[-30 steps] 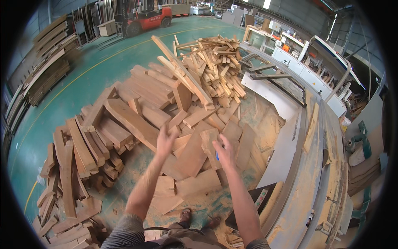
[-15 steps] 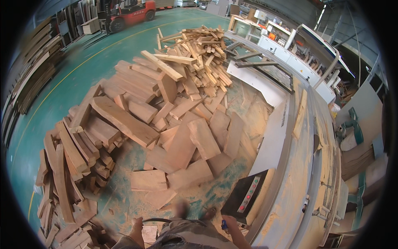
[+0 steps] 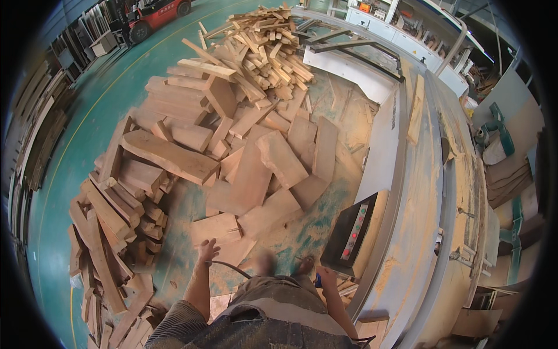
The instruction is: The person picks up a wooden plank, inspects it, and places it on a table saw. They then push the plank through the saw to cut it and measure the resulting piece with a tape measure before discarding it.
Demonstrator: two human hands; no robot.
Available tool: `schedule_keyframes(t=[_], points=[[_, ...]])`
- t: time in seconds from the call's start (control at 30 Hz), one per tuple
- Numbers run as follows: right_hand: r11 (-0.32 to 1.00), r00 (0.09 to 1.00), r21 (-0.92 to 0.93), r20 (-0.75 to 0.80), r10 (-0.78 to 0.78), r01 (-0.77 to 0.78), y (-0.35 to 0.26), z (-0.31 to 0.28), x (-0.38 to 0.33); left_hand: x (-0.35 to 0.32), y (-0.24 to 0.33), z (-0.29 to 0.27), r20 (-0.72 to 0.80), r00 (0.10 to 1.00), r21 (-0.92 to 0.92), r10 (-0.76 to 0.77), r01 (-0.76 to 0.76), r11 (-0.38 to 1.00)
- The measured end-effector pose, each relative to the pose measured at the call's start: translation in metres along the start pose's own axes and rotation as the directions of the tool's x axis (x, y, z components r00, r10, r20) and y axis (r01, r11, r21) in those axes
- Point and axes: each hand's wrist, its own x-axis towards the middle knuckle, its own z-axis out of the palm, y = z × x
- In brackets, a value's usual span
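My left hand (image 3: 207, 250) is raised above the floor, fingers apart and holding nothing. Just below it lies a flat brown board (image 3: 216, 229), the nearest piece of the wood heap. A thin dark hose or cord (image 3: 230, 266) curves from beside that hand toward my waist. My right hand (image 3: 327, 278) is closed around a small blue object (image 3: 318, 281), mostly hidden by the fingers, so its kind cannot be made out. Close to this hand stands the black control panel (image 3: 349, 235) with a row of red and green buttons on the machine's side.
A large heap of brown boards (image 3: 250, 168) covers the floor ahead, with thick offcuts (image 3: 107, 215) on the left and paler sticks (image 3: 267, 46) behind. The long machine bed (image 3: 421, 203), dusted with sawdust, runs along my right. A red forklift (image 3: 154, 20) stands at the far left.
My view has tipped downward, showing more of my arms and body. My left hand has lifted forward and its fingers have spread. My right hand still grips the blue object.
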Motion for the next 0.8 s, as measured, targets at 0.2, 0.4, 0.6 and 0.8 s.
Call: schedule_keyframes(t=[0.2,0.4,0.6,0.8], points=[[1.000,0.999,-0.018,-0.050,-0.004,0.004,0.027,-0.006,0.021,-0.013,-0.005,-0.014,-0.070,0.997,0.048,-0.015,0.018,0.999],[0.970,0.988,0.208,-0.059,0.144,-0.129,-0.020,-0.003,0.002,-0.010,-0.048,-0.069,-0.182,0.971,0.067,-0.153,0.167,0.984],[0.936,0.986,0.340,-0.107,0.130,-0.087,-0.012,-0.027,0.052,-0.012,-0.025,-0.048,-0.208,0.966,0.141,-0.156,0.187,0.972],[0.837,0.938,0.465,-0.037,0.345,-0.289,-0.057,-0.030,0.106,0.000,0.017,0.036,-0.199,0.971,0.182,-0.130,0.167,0.969]])
